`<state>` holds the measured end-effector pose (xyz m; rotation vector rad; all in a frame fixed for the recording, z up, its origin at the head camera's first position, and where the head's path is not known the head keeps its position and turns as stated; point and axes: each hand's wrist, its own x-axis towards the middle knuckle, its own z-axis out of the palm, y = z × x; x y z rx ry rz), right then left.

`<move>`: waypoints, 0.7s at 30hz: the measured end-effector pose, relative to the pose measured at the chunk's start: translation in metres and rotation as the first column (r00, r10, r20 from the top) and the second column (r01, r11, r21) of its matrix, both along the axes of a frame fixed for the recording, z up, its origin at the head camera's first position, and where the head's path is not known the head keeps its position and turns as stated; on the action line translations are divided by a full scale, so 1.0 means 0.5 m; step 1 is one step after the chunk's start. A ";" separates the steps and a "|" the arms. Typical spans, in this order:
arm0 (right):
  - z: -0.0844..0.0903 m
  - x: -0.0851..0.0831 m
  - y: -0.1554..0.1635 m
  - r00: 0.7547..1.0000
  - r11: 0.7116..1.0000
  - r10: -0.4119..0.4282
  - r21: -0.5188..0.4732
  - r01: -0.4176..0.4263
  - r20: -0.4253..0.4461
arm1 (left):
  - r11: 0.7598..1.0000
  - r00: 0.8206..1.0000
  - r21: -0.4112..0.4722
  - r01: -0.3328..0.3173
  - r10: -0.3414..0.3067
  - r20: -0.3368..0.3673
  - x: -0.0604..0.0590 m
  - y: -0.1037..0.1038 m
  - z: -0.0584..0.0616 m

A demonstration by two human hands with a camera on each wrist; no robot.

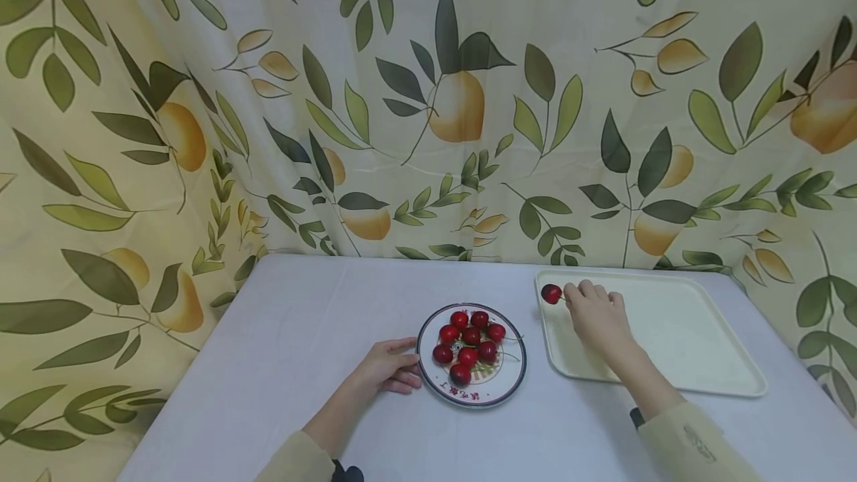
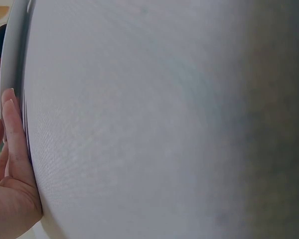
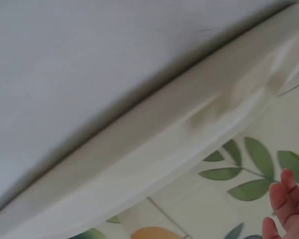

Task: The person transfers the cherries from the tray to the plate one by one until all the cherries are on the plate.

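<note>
A round white plate [image 1: 438, 385] with a dark rim and red characters stands on the table, and several red cherries [image 1: 472, 336] with thin stems lie on it. The fingers of my left hand [image 1: 387, 369] touch the plate's left edge; in the left wrist view, extended fingers [image 2: 17, 144] lie along the plate's side [image 2: 12, 55]. My right hand [image 1: 598, 318] pinches a dark red cherry [image 1: 552, 294] by its stem over the far left corner of a cream tray [image 1: 696, 341]. Whether this cherry touches the tray, I cannot tell. The right wrist view shows only its edge, beside the fingertips [image 3: 284, 199].
The rectangular tray stands right of the plate, near the table's far edge. A white cloth covers the table [image 1: 301, 318]. Behind and to the left hangs a curtain [image 1: 415, 169] patterned with leaves and orange fruit.
</note>
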<state>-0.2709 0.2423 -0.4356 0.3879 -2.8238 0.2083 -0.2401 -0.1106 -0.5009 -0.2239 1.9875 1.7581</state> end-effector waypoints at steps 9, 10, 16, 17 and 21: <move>0.013 0.037 -0.076 0.993 0.994 0.106 0.005 -0.106 -0.058 | 1.000 1.000 -0.017 -0.012 0.012 0.007 0.001 0.002 0.003; 0.013 0.042 -0.084 0.992 0.993 0.117 0.014 -0.116 -0.054 | 1.000 1.000 -0.019 -0.011 0.011 0.006 0.002 0.002 0.004; 0.005 0.074 -0.126 0.980 0.982 0.186 0.042 -0.184 -0.066 | 1.000 1.000 -0.001 0.000 0.000 0.003 0.005 0.003 0.009; 0.002 0.079 -0.132 0.978 0.980 0.196 0.040 -0.194 -0.065 | 1.000 1.000 0.001 0.001 -0.001 0.004 0.005 0.003 0.009; -0.008 0.098 -0.150 0.975 0.975 0.221 0.038 -0.220 -0.029 | 1.000 1.000 -0.005 0.001 -0.001 0.006 0.005 0.003 0.010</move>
